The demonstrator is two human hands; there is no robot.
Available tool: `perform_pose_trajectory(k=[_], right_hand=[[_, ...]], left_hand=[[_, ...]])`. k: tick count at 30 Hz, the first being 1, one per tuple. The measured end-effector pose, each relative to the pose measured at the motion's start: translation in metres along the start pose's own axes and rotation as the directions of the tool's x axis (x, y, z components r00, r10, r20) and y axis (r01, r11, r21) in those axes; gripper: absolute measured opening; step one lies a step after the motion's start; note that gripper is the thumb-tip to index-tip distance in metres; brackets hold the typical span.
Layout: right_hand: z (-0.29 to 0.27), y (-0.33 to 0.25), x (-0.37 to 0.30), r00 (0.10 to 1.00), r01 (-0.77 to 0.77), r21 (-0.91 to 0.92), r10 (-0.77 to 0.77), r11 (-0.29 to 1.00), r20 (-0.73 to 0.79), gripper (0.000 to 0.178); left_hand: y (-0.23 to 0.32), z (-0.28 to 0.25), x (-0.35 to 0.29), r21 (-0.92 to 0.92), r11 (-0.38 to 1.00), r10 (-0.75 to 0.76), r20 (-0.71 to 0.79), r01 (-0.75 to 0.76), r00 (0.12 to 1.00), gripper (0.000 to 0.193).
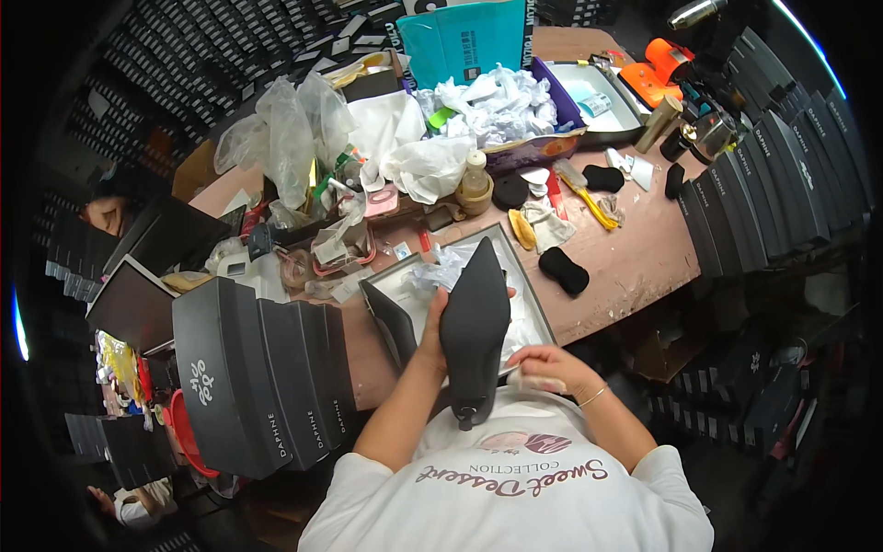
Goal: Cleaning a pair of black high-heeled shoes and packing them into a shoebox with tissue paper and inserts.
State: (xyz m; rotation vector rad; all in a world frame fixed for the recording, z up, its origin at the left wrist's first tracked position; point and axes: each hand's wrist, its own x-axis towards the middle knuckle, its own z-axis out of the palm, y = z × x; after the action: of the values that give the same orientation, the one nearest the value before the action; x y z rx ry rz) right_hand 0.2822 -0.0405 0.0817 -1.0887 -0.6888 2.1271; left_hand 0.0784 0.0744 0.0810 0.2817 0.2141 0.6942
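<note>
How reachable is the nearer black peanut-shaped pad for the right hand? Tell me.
Likely yes: bare tabletop leads from near the right hand to the pad, with the open shoebox beside that path, though the hand holds a pale wad.

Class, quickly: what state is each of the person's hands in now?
Left hand: closed, holding a black shoe.
Right hand: closed on a small pale pad or cloth.

Left hand (436,329) grips, right hand (557,367) curls, 2 forearms (398,410) angle inward.

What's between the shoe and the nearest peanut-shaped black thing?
In the head view: left fingertips, part of the open box, then pinkish tabletop.
</note>
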Motion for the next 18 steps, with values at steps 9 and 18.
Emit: perform_pose_trajectory(k=[9,18], right_hand=[[0.012,-0.032,-0.018,0.755,0.345,-0.585,-0.588,0.734,-0.292,0.019],[0.049,-0.052,-0.028,0.464,0.374,-0.89,-0.884,0.261,-0.064,0.016]], left_hand=[[-0.009,0.011,-0.028,0.326,0.945,0.016,-0.167,0.039,0.986,0.091],[-0.007,0.013,-0.03,0.305,0.951,-0.013,-0.113,0.047,0.994,0.088]])
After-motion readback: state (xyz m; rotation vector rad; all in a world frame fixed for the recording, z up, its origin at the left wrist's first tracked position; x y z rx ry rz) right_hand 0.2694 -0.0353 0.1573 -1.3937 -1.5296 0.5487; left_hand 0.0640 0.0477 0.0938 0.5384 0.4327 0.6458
